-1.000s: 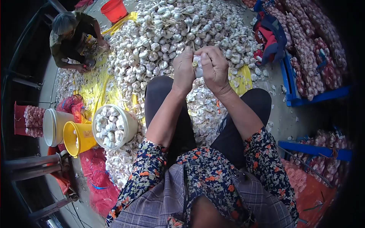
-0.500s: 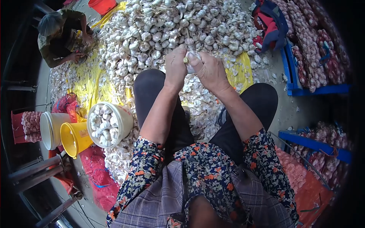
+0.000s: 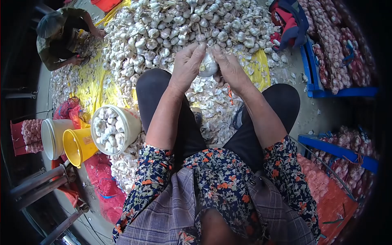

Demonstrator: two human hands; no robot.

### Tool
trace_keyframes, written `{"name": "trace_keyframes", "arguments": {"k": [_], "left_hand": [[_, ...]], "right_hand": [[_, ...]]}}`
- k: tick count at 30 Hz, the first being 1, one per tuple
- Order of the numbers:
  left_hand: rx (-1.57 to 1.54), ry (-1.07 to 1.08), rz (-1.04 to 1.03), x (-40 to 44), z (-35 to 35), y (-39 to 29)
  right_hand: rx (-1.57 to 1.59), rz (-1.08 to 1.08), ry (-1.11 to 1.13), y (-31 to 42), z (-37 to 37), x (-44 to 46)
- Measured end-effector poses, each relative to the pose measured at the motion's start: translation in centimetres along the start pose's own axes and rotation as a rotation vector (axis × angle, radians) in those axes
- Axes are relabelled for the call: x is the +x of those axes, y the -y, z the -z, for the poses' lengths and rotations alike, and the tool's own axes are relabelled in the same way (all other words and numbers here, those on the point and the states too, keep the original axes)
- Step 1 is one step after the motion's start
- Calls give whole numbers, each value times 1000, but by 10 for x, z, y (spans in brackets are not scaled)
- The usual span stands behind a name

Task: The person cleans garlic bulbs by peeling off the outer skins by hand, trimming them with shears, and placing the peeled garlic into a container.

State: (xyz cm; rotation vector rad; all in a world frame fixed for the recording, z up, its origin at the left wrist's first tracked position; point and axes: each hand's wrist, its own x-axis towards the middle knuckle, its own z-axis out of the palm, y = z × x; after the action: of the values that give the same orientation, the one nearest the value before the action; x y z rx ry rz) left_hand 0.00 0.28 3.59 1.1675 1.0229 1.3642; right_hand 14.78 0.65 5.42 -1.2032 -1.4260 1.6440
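Between my knees I hold a white garlic bulb (image 3: 208, 66), its cut stem end facing toward me. My left hand (image 3: 188, 63) is closed on the bulb's left side, with the thumb near its top. On the other side my right hand (image 3: 232, 68) grips it too, thumb pressed to the upper right. The far side of the bulb and most fingertips are hidden. Beyond my hands rises a large heap of garlic bulbs (image 3: 175, 32). Loose papery garlic skins (image 3: 216, 106) cover the floor below.
At my left stand a white bucket of garlic bulbs (image 3: 130, 130), a yellow bucket (image 3: 87, 143) and a pale bucket (image 3: 57, 136). A co-worker (image 3: 51, 38) crouches at the upper left. Blue racks (image 3: 343, 93) with bagged garlic line the right. A yellow sheet (image 3: 261, 69) lies under the heap.
The garlic bulb has turned and shows more of its white side. My thumbs have shifted up to its top, and my hands have spread slightly. The view has shifted a little.
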Motion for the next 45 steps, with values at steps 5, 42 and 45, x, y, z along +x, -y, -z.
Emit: {"name": "trace_keyframes", "arguments": {"k": [5, 42, 45], "left_hand": [[-364, 10, 117, 3, 7, 23], [186, -304, 108, -13, -24, 22], [1319, -378, -304, -21, -18, 8]], "right_hand": [[-183, 65, -123, -36, -6, 16], [414, 380, -223, -22, -18, 14], [825, 301, -334, -18, -8, 18]]}}
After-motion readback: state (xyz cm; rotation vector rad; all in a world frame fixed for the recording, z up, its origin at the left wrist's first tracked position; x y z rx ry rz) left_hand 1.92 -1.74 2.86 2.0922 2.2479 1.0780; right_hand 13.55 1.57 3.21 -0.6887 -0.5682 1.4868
